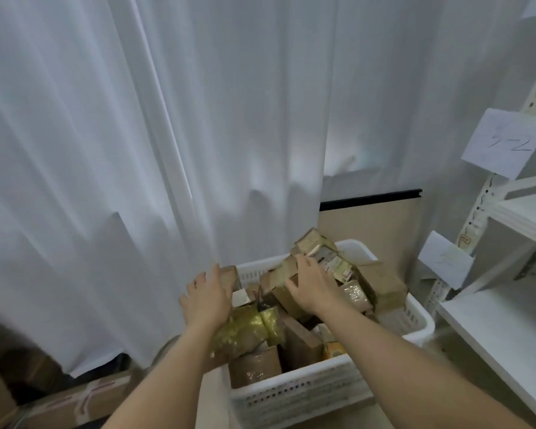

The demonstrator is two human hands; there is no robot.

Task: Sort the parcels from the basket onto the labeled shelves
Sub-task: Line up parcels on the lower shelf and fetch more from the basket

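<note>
Under both hands sits the white basket (307, 394), heaped with parcels. Left hand (209, 297) clasps a small brown box (228, 278) at its fingertips; right hand (311, 286) lies spread, fingers loose, on a tilted cardboard parcel (279, 278). Right of that hand stand white shelves (508, 323) with paper labels (505, 144).

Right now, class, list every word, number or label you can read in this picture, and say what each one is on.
"5-2", roughly, handwritten and faint: upper paper tag on the shelf post.
Lower paper tag: writing too faint to read.
Printed labels on the parcels in the basket: too small and blurred to read.
</note>
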